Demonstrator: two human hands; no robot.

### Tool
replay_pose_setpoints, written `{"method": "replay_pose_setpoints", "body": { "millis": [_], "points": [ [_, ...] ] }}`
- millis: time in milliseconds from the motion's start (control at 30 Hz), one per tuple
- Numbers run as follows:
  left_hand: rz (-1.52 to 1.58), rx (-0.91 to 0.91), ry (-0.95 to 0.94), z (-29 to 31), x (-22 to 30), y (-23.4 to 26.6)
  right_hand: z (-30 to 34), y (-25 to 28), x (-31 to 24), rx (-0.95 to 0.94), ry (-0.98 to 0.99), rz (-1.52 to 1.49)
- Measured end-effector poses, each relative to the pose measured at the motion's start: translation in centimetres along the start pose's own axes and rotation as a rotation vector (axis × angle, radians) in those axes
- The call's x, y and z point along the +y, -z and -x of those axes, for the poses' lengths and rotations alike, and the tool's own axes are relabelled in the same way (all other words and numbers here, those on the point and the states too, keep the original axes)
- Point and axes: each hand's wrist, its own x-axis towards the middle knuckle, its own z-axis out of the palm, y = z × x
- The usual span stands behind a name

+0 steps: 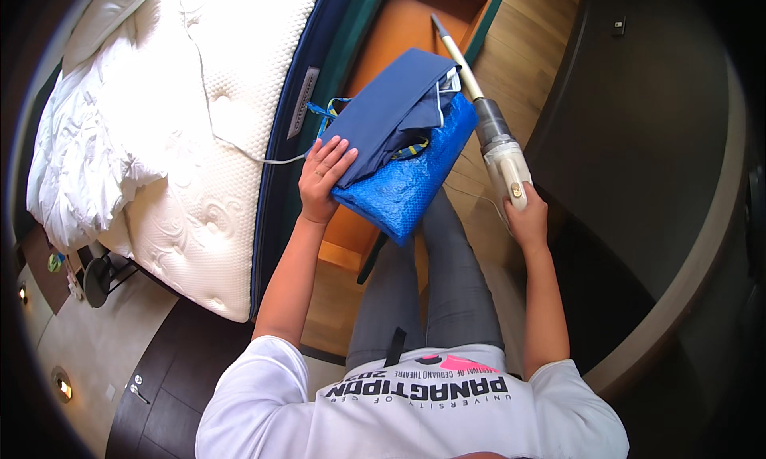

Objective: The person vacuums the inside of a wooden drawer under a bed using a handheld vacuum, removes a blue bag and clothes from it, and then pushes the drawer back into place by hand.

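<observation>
My left hand grips the left edge of a large shiny blue bag, its fingers lying over the folded dark blue cloth on top. Yellow-and-blue straps poke out beside the cloth. In my right hand is a white and grey handheld vacuum cleaner, held by its handle. A long pale tube with a narrow dark nozzle points away from me, past the bag's right side. Behind the bag a wooden drawer stands pulled out, partly hidden.
To the left is a bed with a white mattress, a rumpled white duvet and a white cord running across it. A dark curved surface lies to the right. Wooden floor shows between them.
</observation>
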Motion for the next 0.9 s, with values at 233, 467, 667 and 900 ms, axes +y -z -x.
{"method": "replay_pose_setpoints", "body": {
  "millis": [233,467,667,900],
  "points": [
    [0.333,0.125,0.31,5.5,3.4,7.2,8.4,1.1,-0.2,-0.105,0.064,0.116],
    [0.618,0.243,0.876,10.0,6.5,12.8,8.9,2.9,-3.1,-0.056,0.062,0.174],
    [1.312,0.49,1.145,11.5,7.3,15.7,7.9,2.8,-2.7,-0.067,0.094,0.174],
    [1.471,0.845,1.068,17.9,4.3,21.7,8.1,3.2,-2.2,-0.116,0.156,0.229]
  ]
}}
